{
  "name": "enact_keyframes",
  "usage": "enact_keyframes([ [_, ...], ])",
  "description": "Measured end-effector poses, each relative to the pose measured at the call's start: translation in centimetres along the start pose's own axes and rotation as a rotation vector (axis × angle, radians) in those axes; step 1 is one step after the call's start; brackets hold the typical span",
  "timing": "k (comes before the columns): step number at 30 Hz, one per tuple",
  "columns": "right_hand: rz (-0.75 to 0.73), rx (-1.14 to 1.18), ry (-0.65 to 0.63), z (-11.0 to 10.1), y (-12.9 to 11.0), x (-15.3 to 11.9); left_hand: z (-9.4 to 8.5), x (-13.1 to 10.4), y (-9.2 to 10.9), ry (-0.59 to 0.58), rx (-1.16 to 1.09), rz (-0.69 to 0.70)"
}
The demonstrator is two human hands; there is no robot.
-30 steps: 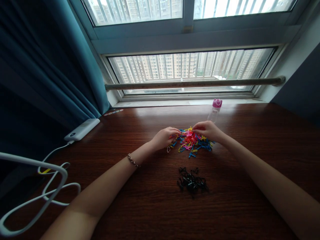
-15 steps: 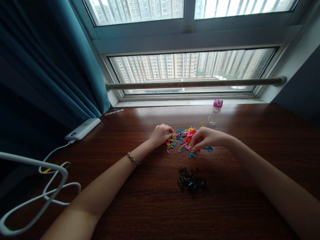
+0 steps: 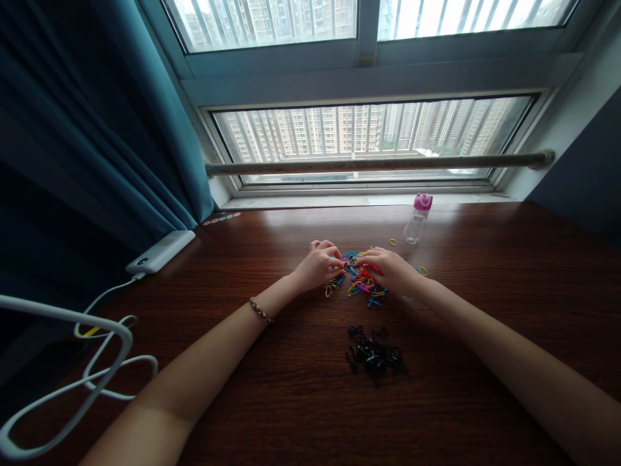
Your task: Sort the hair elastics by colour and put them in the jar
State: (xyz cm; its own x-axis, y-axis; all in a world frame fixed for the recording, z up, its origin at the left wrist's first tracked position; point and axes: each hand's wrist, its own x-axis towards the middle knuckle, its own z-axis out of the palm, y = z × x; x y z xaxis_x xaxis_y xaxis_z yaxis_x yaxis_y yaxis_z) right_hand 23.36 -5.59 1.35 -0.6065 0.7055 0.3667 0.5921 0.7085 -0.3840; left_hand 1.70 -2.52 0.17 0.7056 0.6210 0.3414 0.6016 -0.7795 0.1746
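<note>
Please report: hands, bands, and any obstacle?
Both hands at colored bands. Grip unclear. Black pile nearer, separate. Clear bottle beyond, not blocking.

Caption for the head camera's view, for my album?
Two hands at a colourful pile, black pieces nearer the camera.

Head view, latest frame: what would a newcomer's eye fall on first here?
Probably the heap of bright little loops, pink, red, yellow and blue against dark wood, with the left hand at its left side and the right hand partly covering its right. Next come the black pile nearer the person and the bright window beyond the table. The pink-capped clear bottle stands out near the far edge.
</note>
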Motion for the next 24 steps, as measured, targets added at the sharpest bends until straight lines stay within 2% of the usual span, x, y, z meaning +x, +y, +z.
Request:
enact_keyframes([
  [2,-0.011,-0.054,0.024,0.5,0.7,0.4,0.1,0.0,-0.1,0.022,0.027,-0.003],
  [5,0.06,-0.108,0.063,0.8,1.2,1.5,0.2,0.0,0.0,0.075,0.076,-0.042],
  [12,0.114,-0.269,-0.075,1.5,1.6,4.1,0.1,-0.1,0.5,0.141,0.138,-0.124],
  [16,0.145,-0.277,-0.085,1.8,2.0,4.3,0.5,0.2,0.1,0.15,0.101,-0.174],
  [20,0.16,-0.184,-0.035,1.8,2.3,3.9,0.8,0.2,-0.6,0.152,0.062,-0.205],
  [24,0.229,0.106,0.072,1.6,2.8,3.4,0.9,0.1,-0.9,0.123,0.056,-0.193],
])
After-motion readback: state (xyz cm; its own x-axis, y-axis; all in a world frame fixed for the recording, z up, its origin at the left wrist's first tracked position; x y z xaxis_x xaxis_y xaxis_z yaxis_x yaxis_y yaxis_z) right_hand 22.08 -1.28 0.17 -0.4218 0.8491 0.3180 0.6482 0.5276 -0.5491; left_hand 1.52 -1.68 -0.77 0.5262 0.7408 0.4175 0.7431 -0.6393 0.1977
